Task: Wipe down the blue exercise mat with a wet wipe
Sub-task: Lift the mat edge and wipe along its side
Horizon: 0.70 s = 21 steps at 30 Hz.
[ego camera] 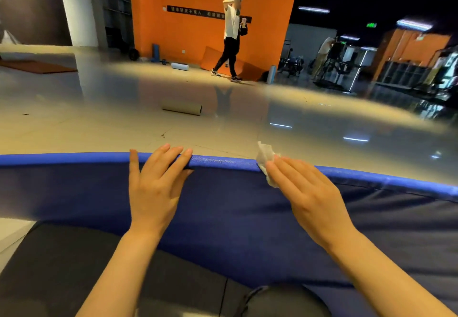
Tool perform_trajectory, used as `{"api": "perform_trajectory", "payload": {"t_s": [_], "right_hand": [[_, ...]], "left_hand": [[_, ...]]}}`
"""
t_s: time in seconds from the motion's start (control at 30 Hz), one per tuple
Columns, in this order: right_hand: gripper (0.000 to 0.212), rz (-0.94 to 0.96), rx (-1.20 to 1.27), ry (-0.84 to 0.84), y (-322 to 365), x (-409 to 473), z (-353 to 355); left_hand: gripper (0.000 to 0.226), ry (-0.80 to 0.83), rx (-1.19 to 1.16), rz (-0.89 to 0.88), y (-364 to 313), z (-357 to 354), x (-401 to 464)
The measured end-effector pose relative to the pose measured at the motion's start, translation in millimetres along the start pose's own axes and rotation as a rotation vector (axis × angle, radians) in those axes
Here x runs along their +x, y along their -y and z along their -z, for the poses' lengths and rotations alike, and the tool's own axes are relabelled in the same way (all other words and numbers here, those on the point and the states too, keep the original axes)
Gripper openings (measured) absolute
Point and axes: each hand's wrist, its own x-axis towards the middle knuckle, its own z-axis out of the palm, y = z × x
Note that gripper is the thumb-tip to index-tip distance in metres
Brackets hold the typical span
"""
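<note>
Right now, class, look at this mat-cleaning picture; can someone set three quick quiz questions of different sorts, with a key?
1. True or false: the left hand holds the wet wipe.
2. Where is the wet wipe on the blue exercise mat? A) at its far edge B) in its middle C) off it, on the floor
3. Fill in: the left hand's fingers lie straight over the mat's far ____.

Key: 1 false, the right hand presses it; 2 A; 3 edge.

blue mat (223, 217) cut off at both sides, wet wipe (266, 160) partly hidden under right hand (307, 193)
</note>
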Motion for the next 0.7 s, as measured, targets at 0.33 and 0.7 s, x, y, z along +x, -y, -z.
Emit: {"api": "perform_trajectory", "payload": {"t_s": [0.33, 0.7], "right_hand": [[0.035, -0.165, 0.037, -0.035, -16, -20, -5], [0.030, -0.171, -0.221, -0.019, -96, -78, 32]], "left_hand": [[0.046, 0.047, -0.134, -0.010, -85, -16, 6], [0.029, 0.047, -0.291, -0.099, -111, -38, 12]]}}
